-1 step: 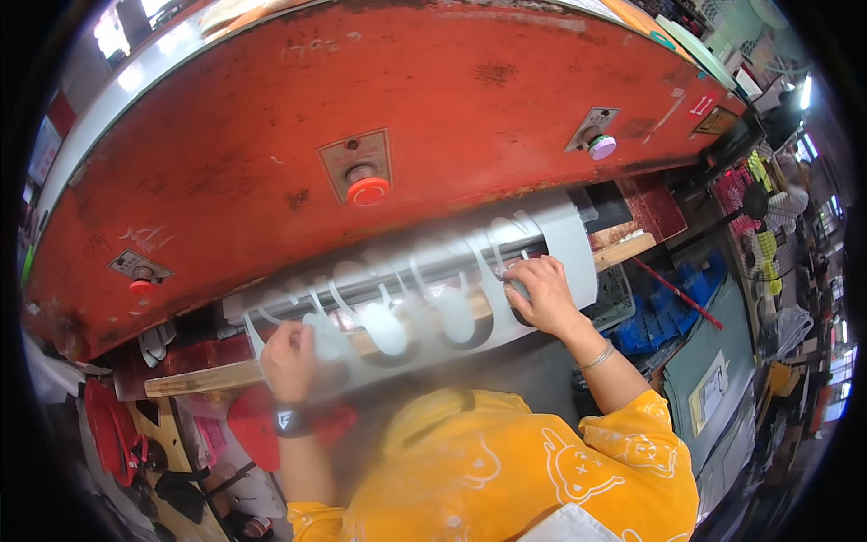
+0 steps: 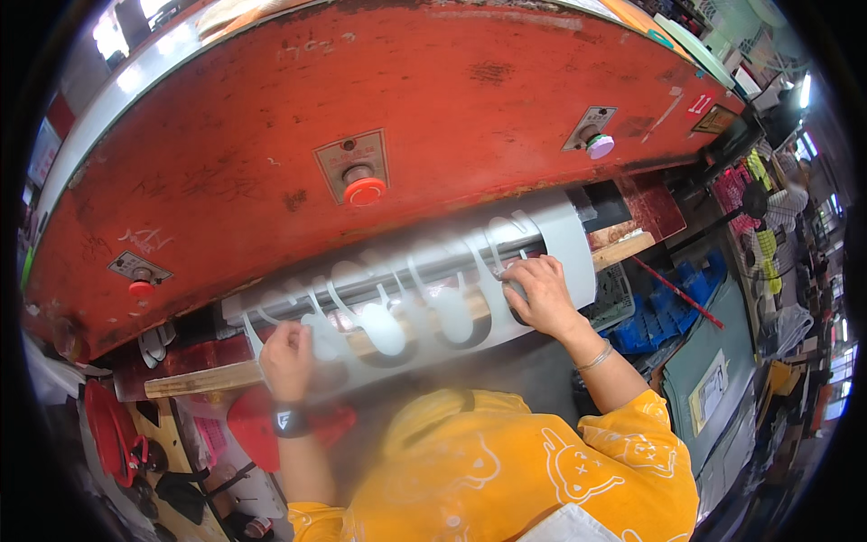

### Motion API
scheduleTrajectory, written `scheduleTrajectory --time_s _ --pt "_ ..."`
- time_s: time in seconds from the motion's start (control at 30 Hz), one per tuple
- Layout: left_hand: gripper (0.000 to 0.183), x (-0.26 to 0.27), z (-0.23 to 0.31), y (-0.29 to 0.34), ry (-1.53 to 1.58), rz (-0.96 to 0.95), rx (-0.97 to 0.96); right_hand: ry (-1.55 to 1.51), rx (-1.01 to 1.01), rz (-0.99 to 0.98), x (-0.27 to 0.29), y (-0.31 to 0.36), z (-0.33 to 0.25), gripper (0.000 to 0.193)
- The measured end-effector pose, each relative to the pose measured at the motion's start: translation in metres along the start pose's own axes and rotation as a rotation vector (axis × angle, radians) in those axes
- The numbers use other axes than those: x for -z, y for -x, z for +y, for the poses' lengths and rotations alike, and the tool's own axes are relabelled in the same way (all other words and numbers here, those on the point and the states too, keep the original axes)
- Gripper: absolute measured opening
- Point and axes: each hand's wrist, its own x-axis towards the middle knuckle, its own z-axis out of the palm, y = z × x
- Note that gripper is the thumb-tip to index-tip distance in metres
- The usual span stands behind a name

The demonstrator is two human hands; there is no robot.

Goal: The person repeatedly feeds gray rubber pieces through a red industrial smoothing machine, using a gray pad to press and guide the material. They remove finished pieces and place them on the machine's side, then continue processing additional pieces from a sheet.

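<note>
A pale, whitish sheet (image 2: 542,331) with several long U-shaped cut-outs lies over the machine's bed and droops over its near edge. Rounded tongues of the same material hang in some of the openings. At the sheet's left end, my left hand (image 2: 287,359) is closed on its edge, fingers bent. Toward the right end, my right hand (image 2: 544,296) has its fingers curled and pressed together at a strip beside a cut-out. Its fingertips partly hide what they grip. A dark patch shows just under that hand.
A red machine front (image 2: 235,135) with a red push button (image 2: 364,191) rises beyond the sheet. Wooden strips (image 2: 203,379) stick out at both ends of the bed. Blue plastic pieces (image 2: 668,307) and a red rod (image 2: 677,292) lie to the right; a red stool-like object (image 2: 113,434) stands left.
</note>
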Motion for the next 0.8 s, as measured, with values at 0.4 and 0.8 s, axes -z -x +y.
scheduleTrajectory --time_s 0.4,0.8 --pt "0.019 -0.003 0.004 0.005 -0.060 0.020 0.041 -0.040 -0.064 0.065 -0.004 0.010 -0.019 0.013" --pt "0.018 0.006 0.010 0.103 -0.075 -0.105 0.179 -0.121 -0.109 0.163 0.008 -0.047 -0.043 0.054"
